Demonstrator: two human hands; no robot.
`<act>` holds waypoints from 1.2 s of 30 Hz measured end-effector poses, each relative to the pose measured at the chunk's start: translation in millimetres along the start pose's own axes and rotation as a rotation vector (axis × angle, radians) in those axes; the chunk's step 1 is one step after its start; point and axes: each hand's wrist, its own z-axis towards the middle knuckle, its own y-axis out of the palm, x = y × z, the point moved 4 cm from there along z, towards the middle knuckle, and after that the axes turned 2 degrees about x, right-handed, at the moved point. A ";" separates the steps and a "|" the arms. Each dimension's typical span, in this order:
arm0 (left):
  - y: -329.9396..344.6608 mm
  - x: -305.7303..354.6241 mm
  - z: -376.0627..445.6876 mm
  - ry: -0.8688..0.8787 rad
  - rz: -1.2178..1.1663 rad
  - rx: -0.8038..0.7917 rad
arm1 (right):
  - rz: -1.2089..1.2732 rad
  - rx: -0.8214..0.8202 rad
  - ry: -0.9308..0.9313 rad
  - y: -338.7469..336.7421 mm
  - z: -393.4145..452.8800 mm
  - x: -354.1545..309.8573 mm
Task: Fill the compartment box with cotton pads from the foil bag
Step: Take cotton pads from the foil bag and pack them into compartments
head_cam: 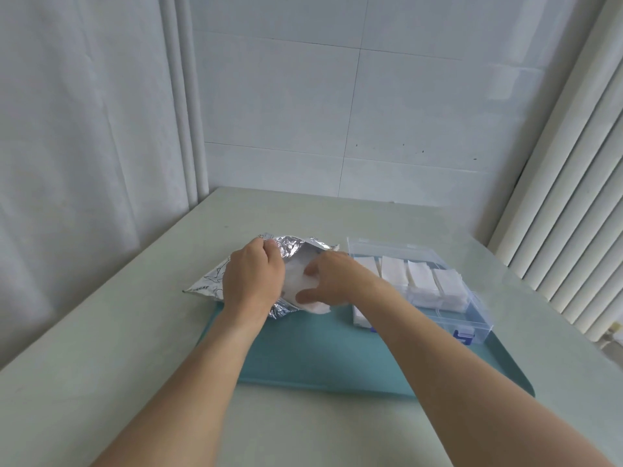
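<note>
A silver foil bag [209,279] lies on its side at the left end of the teal tray [320,352], its mouth facing right. My left hand [251,278] grips the upper edge of the bag's mouth and holds it open. My right hand [328,281] reaches into the mouth and pinches a stack of white cotton pads [315,306] half out of the bag. To the right, the clear plastic compartment box [472,318] stands on the tray with its lid up, white pads [421,276] filling several compartments.
The tray sits on a pale table [101,332] in a corner. A white curtain hangs at the left, a tiled wall stands behind, and vertical blinds [566,230] run along the right edge. The front of the tray is bare.
</note>
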 end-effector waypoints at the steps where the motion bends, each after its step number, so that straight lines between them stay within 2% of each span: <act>1: 0.1 0.1 0.1 -0.002 0.000 -0.003 | -0.016 -0.034 0.000 1.5 0.3 -0.9; 4: 1.0 -0.4 0.5 -0.009 -0.001 -0.010 | -0.065 0.008 -0.051 2.9 1.3 -3.9; 7: 1.2 -1.0 0.7 -0.018 -0.004 -0.019 | -0.014 0.098 -0.059 -1.1 -0.8 -6.7; 10: 0.8 -0.7 0.5 -0.020 0.000 -0.028 | 0.048 0.100 -0.093 -5.8 -5.3 -11.9; 17: 1.7 -0.2 -0.4 -0.037 0.003 -0.039 | 0.479 -0.239 0.038 2.0 -9.0 -10.0; 19: 2.1 0.4 -0.5 -0.033 0.003 -0.041 | 0.626 -0.285 0.055 4.8 -9.5 -9.0; 22: 1.1 1.6 -0.9 -0.027 0.004 -0.063 | 0.699 -0.181 0.107 7.5 -8.7 -8.4; 26: 1.3 0.9 -0.6 -0.022 0.008 -0.073 | 0.617 0.029 0.197 -4.4 -9.2 0.4; 32: 3.4 2.7 -1.9 0.033 0.005 -0.056 | 1.045 0.191 0.276 -33.4 -26.7 35.7; 34: 2.5 9.4 -5.6 0.132 0.008 0.009 | 1.189 0.220 0.273 -37.3 -37.9 48.4; 36: -1.9 27.5 -16.9 0.320 -0.056 0.125 | 1.322 0.250 0.279 -35.7 -50.3 58.9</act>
